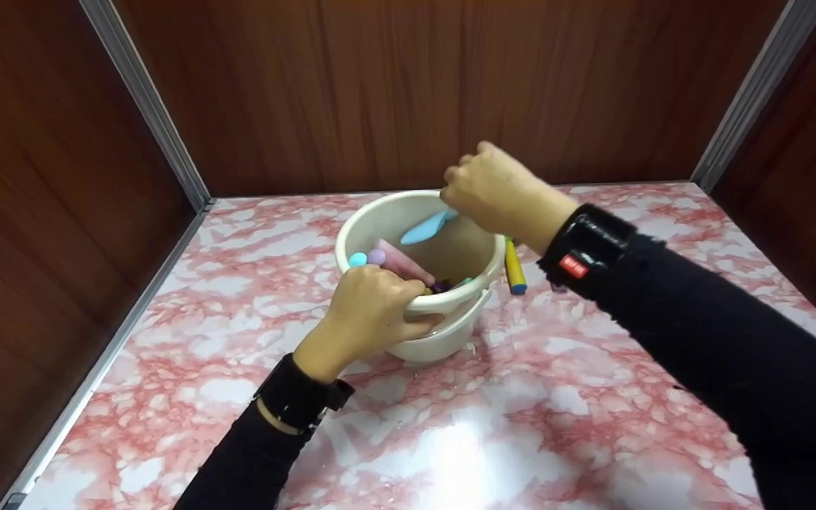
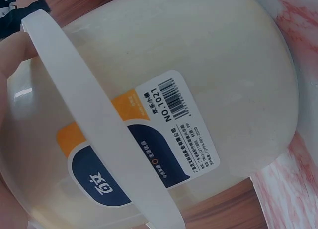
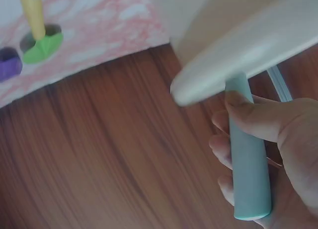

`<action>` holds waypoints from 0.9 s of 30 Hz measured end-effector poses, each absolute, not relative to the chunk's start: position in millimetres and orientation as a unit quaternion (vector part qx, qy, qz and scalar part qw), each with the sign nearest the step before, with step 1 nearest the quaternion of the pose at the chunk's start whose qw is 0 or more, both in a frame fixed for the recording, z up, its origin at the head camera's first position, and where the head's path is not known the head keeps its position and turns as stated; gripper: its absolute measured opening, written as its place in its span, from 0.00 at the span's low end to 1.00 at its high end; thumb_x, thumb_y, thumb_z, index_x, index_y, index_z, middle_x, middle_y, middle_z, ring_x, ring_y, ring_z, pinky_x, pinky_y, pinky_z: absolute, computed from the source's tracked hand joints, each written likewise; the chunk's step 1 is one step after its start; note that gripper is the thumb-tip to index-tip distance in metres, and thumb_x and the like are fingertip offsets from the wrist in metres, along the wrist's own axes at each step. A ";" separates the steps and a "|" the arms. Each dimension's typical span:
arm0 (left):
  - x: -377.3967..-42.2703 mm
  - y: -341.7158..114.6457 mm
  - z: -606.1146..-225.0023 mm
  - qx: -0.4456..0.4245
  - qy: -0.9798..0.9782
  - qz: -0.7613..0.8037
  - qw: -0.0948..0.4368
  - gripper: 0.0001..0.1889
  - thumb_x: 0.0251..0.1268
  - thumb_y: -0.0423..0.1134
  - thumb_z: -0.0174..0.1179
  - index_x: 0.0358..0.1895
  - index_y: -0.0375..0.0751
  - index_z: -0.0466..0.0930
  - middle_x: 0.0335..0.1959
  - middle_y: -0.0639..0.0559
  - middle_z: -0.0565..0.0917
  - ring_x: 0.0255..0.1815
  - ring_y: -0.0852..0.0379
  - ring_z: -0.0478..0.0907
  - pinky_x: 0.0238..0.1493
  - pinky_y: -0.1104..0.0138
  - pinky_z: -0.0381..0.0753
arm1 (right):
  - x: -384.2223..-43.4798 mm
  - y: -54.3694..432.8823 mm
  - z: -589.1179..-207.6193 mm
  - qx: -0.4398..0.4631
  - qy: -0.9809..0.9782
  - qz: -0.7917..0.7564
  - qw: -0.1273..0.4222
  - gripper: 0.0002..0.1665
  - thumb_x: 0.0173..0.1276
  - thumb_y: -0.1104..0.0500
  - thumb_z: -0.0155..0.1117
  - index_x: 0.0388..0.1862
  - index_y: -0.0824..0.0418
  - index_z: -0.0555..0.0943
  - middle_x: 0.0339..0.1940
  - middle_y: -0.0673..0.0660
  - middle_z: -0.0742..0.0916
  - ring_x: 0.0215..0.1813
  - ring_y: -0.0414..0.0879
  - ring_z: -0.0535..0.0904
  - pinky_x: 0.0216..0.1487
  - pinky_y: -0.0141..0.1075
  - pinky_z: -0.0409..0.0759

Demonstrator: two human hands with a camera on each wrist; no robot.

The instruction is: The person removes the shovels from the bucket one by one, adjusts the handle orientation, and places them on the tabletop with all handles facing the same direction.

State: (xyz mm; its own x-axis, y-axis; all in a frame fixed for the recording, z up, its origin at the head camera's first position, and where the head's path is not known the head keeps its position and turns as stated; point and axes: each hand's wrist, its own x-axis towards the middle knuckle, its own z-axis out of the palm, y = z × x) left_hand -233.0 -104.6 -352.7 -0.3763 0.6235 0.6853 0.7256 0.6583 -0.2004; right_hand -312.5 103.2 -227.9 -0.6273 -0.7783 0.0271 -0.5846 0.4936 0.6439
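Observation:
My left hand (image 1: 372, 301) grips the near rim of a cream plastic bucket (image 1: 418, 303), fingers over the edge and thumb outside. The bucket's side, white carrying handle (image 2: 94, 114) and printed label (image 2: 174, 124) fill the left wrist view. Above the far right rim, my right hand (image 1: 496, 188) holds a light-blue toy tool (image 1: 426, 228) by its round handle (image 3: 248, 159). Its flat blade points down into the bucket opening. Inside lie a pink tool (image 1: 402, 262), a turquoise handle end (image 1: 358, 260), a lilac handle end (image 1: 377, 256) and other pieces partly hidden by my left hand.
Right of the bucket, on the red-and-white marbled tabletop (image 1: 564, 389), lies a yellow-handled toy tool (image 1: 514, 269) with a green head (image 3: 43, 49). A purple piece (image 3: 10, 67) lies beside it. Dark wood panels (image 1: 394, 92) enclose the back and sides.

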 end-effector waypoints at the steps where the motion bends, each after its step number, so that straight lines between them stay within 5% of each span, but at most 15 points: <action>1: -233.1 -104.7 -352.8 -0.409 -0.827 -0.069 0.381 0.19 0.54 0.55 0.78 0.22 0.49 0.81 0.19 0.56 0.85 0.19 0.56 0.82 0.20 0.61 0.75 | -312.7 105.9 -224.0 0.401 -0.851 -0.298 0.164 0.08 0.67 0.68 0.69 0.44 0.60 0.87 0.40 0.59 0.88 0.41 0.57 0.85 0.44 0.49 0.81; 13: -231.9 -107.2 -351.3 -0.405 -0.835 -0.075 0.366 0.18 0.56 0.57 0.79 0.25 0.49 0.85 0.24 0.56 0.88 0.21 0.54 0.83 0.20 0.61 0.77 | -318.7 158.8 -197.4 0.332 -0.888 -0.236 0.212 0.14 0.72 0.68 0.65 0.55 0.66 0.80 0.47 0.67 0.86 0.45 0.64 0.85 0.48 0.57 0.80; 22: -229.6 -107.2 -350.4 -0.401 -0.841 -0.077 0.356 0.17 0.57 0.57 0.78 0.26 0.49 0.87 0.20 0.56 0.85 0.17 0.56 0.77 0.19 0.62 0.74 | -341.1 212.3 -206.1 0.272 -0.908 -0.174 0.265 0.02 0.70 0.70 0.58 0.37 0.70 0.77 0.35 0.68 0.81 0.33 0.66 0.82 0.29 0.59 0.81; 27: -229.3 -106.9 -350.7 -0.401 -0.839 -0.073 0.360 0.17 0.57 0.57 0.78 0.25 0.49 0.86 0.18 0.56 0.83 0.17 0.57 0.76 0.18 0.61 0.73 | -354.4 242.1 -214.3 0.229 -0.925 -0.157 0.260 0.02 0.68 0.70 0.59 0.35 0.71 0.77 0.34 0.70 0.80 0.33 0.70 0.81 0.29 0.62 0.80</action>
